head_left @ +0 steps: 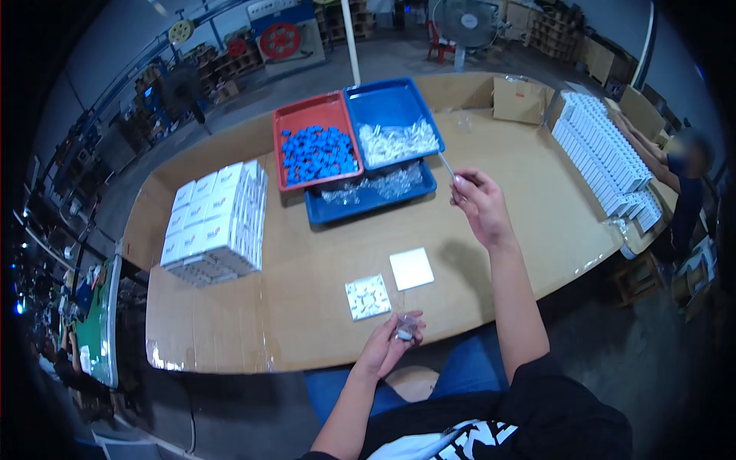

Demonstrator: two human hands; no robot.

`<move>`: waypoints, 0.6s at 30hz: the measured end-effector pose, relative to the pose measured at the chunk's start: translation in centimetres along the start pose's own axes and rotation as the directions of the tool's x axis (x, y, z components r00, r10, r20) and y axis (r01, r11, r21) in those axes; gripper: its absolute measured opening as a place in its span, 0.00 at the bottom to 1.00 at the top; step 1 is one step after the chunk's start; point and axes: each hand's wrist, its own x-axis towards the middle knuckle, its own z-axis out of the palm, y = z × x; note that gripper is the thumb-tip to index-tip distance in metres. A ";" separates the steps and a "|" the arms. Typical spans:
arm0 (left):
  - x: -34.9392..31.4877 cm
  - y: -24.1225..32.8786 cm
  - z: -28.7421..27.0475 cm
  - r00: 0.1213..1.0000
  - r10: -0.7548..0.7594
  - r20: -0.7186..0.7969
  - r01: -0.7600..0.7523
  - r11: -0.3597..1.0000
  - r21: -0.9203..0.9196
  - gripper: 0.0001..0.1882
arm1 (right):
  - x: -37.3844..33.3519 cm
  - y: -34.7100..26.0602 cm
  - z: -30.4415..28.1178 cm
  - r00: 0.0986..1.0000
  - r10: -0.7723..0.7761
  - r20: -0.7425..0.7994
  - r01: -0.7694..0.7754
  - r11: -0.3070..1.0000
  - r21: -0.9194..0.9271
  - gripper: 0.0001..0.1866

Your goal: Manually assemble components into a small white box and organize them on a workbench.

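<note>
In the head view, a thin, pale stick point(447, 165) is pinched between thumb and fingers of the right hand point(479, 203), above the table point(307, 307); its long axis is slanted, with the far end pointed up and left toward the near right corner of the upper blue tray point(387, 103). Whether the corner is touched cannot be told. A small, clear, crinkled bag point(405, 330) is gripped in the fingers of the left hand point(387, 343), near the table's front edge; its contents are too small to be made out. Just beyond, a flat patterned square point(368, 297) and a plain white square point(412, 269) are laid side by side, both slightly turned. Small, chunky blue pieces point(318, 153) are heaped in the red tray point(310, 115), and slim white pieces point(399, 142) in the upper blue tray. Glossy, crumpled film point(383, 184) is held in the lower blue tray point(368, 213). The table is faced with smooth brown cardboard, and white boxes point(211, 222) are stacked at left.
</note>
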 end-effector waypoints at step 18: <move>-5.1 -2.1 7.0 0.995 0.091 -0.051 -0.088 0.995 0.044 0.30 | -19.9 -2.2 2.7 0.975 0.165 0.152 -0.028 0.763 -0.646 0.06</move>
